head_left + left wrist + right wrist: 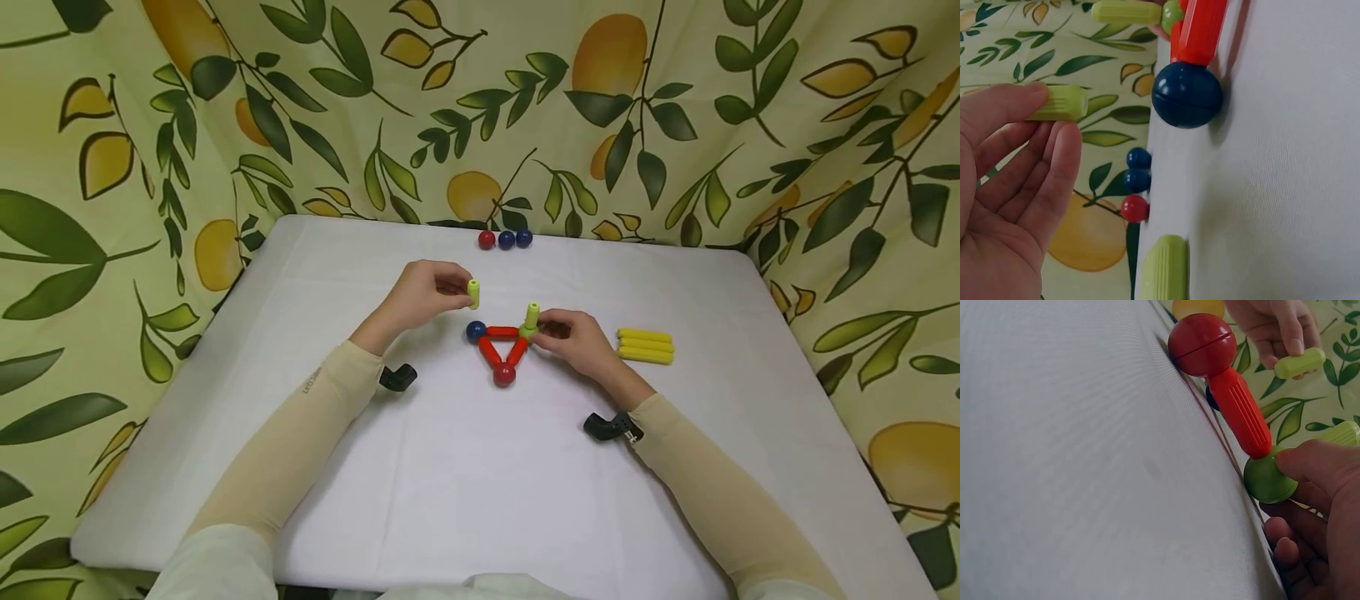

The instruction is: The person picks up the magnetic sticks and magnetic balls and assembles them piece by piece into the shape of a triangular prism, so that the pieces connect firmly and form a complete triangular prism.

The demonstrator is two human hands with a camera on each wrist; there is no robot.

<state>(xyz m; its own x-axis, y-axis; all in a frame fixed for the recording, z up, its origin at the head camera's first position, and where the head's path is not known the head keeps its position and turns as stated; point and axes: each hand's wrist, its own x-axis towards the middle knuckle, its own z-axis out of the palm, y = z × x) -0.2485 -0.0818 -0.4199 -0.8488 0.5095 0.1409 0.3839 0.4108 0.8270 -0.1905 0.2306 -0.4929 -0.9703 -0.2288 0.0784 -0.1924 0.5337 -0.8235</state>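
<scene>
A triangle of red rods lies on the table, with a blue ball, a green ball and a red ball at its corners. One light green rod stands up from the green ball. My right hand pinches that ball between thumb and fingers. Above the blue ball, my left hand holds another light green rod upright by thumb and fingertips, raised off the table. In the left wrist view, a further light green rod lies on the table; the left hand hides it from the head view.
At the table's far edge sit a loose red ball and two blue balls in a row. Several yellow rods lie side by side to the right of my right hand. A patterned curtain surrounds the white table.
</scene>
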